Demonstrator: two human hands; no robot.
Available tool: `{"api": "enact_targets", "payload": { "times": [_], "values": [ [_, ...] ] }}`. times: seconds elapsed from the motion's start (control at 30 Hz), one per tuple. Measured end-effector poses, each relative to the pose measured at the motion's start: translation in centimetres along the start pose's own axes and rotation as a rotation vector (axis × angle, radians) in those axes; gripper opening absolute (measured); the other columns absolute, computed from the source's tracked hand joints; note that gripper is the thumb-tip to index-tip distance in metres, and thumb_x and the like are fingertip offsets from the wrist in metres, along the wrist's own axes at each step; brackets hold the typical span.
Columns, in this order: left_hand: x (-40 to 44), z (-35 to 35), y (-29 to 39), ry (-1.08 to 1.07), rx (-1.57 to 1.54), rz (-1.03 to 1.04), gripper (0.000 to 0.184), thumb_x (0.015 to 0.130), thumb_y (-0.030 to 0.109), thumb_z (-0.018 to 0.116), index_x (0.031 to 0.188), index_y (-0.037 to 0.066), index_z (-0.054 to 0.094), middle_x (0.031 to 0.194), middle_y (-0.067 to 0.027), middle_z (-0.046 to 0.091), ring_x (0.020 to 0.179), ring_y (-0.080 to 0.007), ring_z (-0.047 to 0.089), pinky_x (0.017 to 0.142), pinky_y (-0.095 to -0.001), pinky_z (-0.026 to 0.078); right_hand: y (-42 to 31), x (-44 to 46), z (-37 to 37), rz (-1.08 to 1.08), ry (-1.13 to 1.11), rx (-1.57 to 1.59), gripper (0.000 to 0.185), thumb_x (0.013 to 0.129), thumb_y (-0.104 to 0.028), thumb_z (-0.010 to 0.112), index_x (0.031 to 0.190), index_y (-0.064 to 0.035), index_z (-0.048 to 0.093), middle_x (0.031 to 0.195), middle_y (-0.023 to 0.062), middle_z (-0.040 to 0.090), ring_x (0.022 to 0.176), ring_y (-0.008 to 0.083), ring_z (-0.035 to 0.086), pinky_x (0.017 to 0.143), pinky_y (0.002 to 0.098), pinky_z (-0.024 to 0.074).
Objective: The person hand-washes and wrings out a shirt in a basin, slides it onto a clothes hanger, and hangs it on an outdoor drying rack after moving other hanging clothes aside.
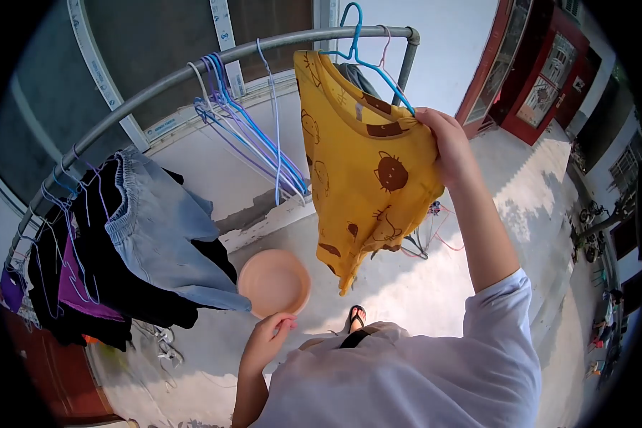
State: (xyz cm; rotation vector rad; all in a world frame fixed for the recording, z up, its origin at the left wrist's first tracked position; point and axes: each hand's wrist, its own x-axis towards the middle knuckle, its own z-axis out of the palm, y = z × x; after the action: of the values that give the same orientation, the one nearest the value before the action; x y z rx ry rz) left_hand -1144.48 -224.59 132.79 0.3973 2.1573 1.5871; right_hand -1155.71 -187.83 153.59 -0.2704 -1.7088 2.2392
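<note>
A yellow shirt (364,171) with brown cat prints hangs on a blue hanger (357,53), whose hook is over the metal rail (285,41). My right hand (442,139) is closed on the shirt's shoulder at the hanger's right end. My left hand (269,339) is low, near the bottom rim of a pink basin (274,284) on the ground; its fingers are curled together, and whether anything is in them is too small to tell. Left of the shirt, several blue, purple and white hangers (253,128) hang on the rail without clothes.
Light blue denim trousers (157,221) and black clothes (96,235) hang at the left end of the rail. Hangers (424,242) lie on the ground behind the shirt. A red door (546,78) stands at the upper right.
</note>
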Motion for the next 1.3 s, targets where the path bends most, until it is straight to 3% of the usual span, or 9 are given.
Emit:
{"api": "enact_targets", "payload": {
  "times": [0.2,0.4,0.57,0.67,0.87,0.97,1.1,1.2,1.3],
  "values": [
    [4.1,6.4,2.9,-0.011,-0.025,-0.105,0.019,0.092,0.011,0.050,0.103,-0.002,0.058,0.091,-0.0095,0.064,0.086,-0.0163,0.061,0.078,-0.0274,0.048,2.0,7.0,2.1,0.029,-0.075,0.017,0.029,0.084,-0.018,0.056,0.103,0.0044,0.055,0.092,0.0122,0.060,0.084,0.0190,0.058,0.076,0.0309,0.0474],
    [4.4,7.4,2.1,-0.034,-0.129,-0.269,0.020,0.092,0.011,0.047,0.105,-0.001,0.058,0.091,-0.0092,0.064,0.085,-0.0153,0.059,0.077,-0.0265,0.046,8.2,10.0,0.4,-0.041,-0.221,-0.118,0.018,0.090,-0.021,0.053,0.095,-0.0050,0.058,0.084,-0.0003,0.057,0.078,0.0056,0.050,0.071,0.0205,0.0415],
    [5.2,5.5,-0.3,-0.090,-0.142,-0.284,0.019,0.092,0.010,0.046,0.102,-0.002,0.058,0.087,-0.0083,0.064,0.084,-0.0142,0.059,0.076,-0.0261,0.046,8.8,7.7,-2.0,-0.020,-0.293,-0.052,0.032,0.092,-0.023,0.045,0.116,-0.0045,0.056,0.097,0.0012,0.059,0.092,0.0085,0.053,0.082,0.0220,0.0407],
    [6.4,3.4,-1.7,-0.141,-0.036,-0.264,0.019,0.093,0.009,0.045,0.101,-0.002,0.058,0.087,-0.0089,0.064,0.085,-0.0151,0.060,0.077,-0.0268,0.047,13.4,4.3,-4.8,0.020,-0.156,0.238,0.033,0.093,-0.016,0.043,0.123,-0.0014,0.048,0.116,0.0063,0.056,0.102,0.0151,0.053,0.089,0.0292,0.0410],
    [8.4,-0.1,-5.7,-0.160,-0.117,-0.251,0.019,0.093,0.010,0.046,0.103,-0.003,0.057,0.092,-0.0094,0.063,0.091,-0.0154,0.060,0.080,-0.0265,0.047,31.1,-0.5,-8.8,0.124,-0.053,-0.597,0.033,0.080,-0.003,0.054,0.113,-0.0007,0.051,0.111,0.0065,0.055,0.106,0.0166,0.050,0.088,0.0281,0.0415],
    [10.0,-1.1,-12.0,-0.209,-0.188,-0.213,0.021,0.092,0.010,0.050,0.108,-0.002,0.054,0.097,-0.0093,0.060,0.096,-0.0146,0.057,0.085,-0.0251,0.045,33.2,-0.8,-7.0,0.316,-0.034,-0.219,0.026,0.086,-0.010,0.052,0.109,-0.0002,0.052,0.105,0.0050,0.057,0.101,0.0163,0.052,0.087,0.0275,0.0412],
    [13.7,-1.6,-17.7,-0.163,-0.331,-0.216,0.029,0.089,0.012,0.056,0.115,0.000,0.049,0.109,-0.0097,0.055,0.104,-0.0149,0.054,0.087,-0.0261,0.044,37.0,-2.8,-6.5,0.331,0.112,-0.128,0.034,0.092,-0.026,0.046,0.113,-0.0010,0.053,0.103,0.0041,0.059,0.096,0.0142,0.054,0.086,0.0242,0.0398],
    [18.3,-1.5,-24.3,-0.079,-0.184,-0.121,0.040,0.091,0.023,0.053,0.125,0.002,0.044,0.119,-0.0109,0.051,0.114,-0.0180,0.048,0.094,-0.0292,0.040,36.2,-6.5,-7.1,0.487,0.260,-0.041,0.036,0.093,-0.028,0.047,0.115,-0.0004,0.053,0.106,0.0043,0.058,0.095,0.0124,0.054,0.084,0.0242,0.0404],
    [23.6,-2.3,-24.2,-0.005,-0.358,-0.274,0.061,0.092,0.045,0.044,0.139,0.008,0.031,0.140,-0.0097,0.036,0.128,-0.0194,0.036,0.105,-0.0313,0.028,33.6,-10.3,-7.1,0.416,0.345,0.127,0.036,0.093,-0.031,0.048,0.112,-0.0006,0.053,0.103,0.0043,0.059,0.092,0.0131,0.056,0.082,0.0266,0.0439]
  ]
}}
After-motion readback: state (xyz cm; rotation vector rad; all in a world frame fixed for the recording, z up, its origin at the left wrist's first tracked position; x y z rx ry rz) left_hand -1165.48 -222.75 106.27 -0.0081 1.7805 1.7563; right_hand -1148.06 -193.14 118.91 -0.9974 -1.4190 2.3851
